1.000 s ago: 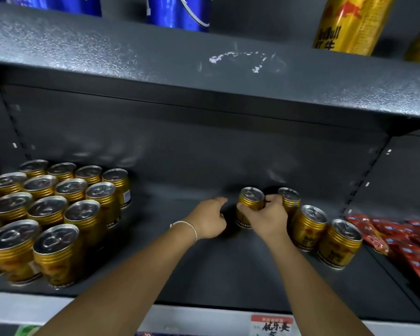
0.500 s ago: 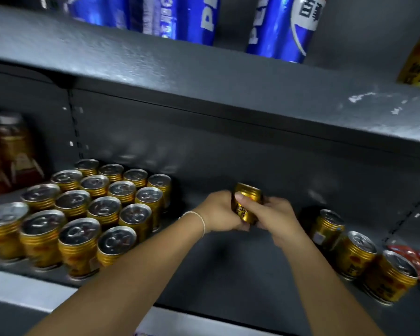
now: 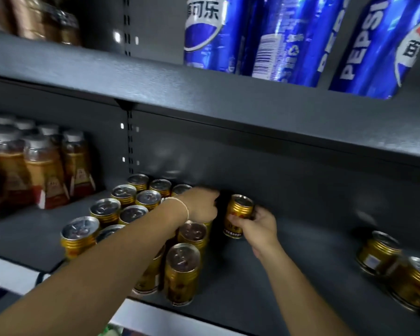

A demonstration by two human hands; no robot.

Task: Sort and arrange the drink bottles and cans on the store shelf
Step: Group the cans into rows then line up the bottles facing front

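Gripping a gold can (image 3: 238,214) by its side, the right hand (image 3: 261,226) had thumb and fingers curled round the ribbed body, just right of the block of gold cans (image 3: 131,212). The can showed a ringed gold shoulder and a dark band near its base, and it leaned slightly; whether its base touched the lower shelf (image 3: 301,275) could not be told. The left hand (image 3: 200,206), a thin bracelet (image 3: 183,209) on its wrist, was stretched over the block's back corner with fingers curled, and whether it held anything was hidden. Farther right, two more gold cans (image 3: 378,253) stood well apart. At the left stood amber drink bottles (image 3: 44,166) with pale caps, and on the upper shelf (image 3: 155,81) stood blue Pepsi cans (image 3: 277,37).
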